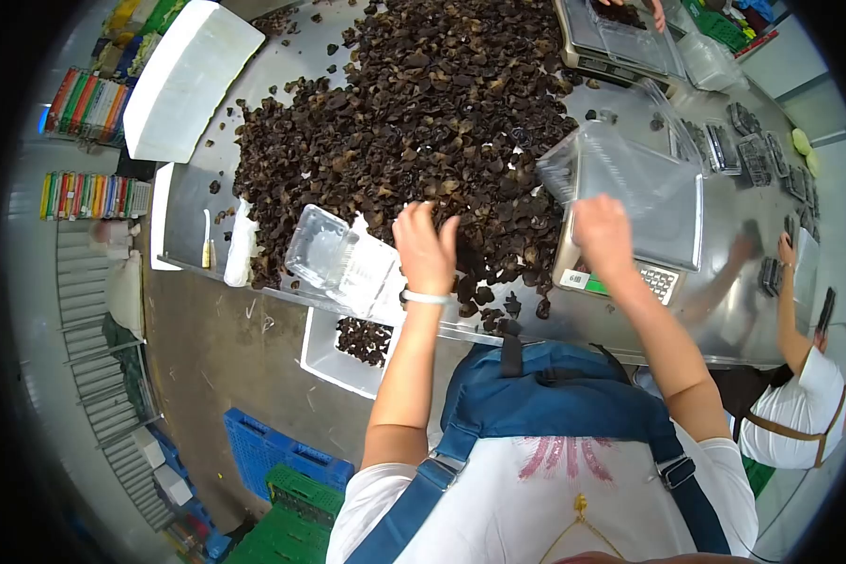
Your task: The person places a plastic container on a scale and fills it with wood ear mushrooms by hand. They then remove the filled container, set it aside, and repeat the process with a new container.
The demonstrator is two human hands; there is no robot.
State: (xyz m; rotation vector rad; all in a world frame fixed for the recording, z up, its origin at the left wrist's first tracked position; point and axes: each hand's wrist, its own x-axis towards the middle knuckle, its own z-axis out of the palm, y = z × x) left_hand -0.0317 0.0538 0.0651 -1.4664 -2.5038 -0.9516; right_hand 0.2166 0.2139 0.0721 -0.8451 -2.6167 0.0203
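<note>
A large heap of dark brown wood ear mushrooms (423, 103) covers the middle of the metal table. Over its near edge is my left hand (427, 249), thumb apart from the fingers, with nothing visible in it. My right hand (602, 230), smeared by motion, is at the near edge of a clear plastic box (620, 164) and appears to grip it. The box is tilted and blurred above a digital scale (663, 277); the fingertips are partly hidden. Left of my left hand, clear plastic trays (324, 246) lie at the table edge.
Packed boxes (754, 160) stand on the right, near a co-worker's hand (786, 249). Another person's hands are at a second scale (620, 56) at the back. A white bin (315, 352) sits below the table edge; a white foam panel (183, 80) stands at left.
</note>
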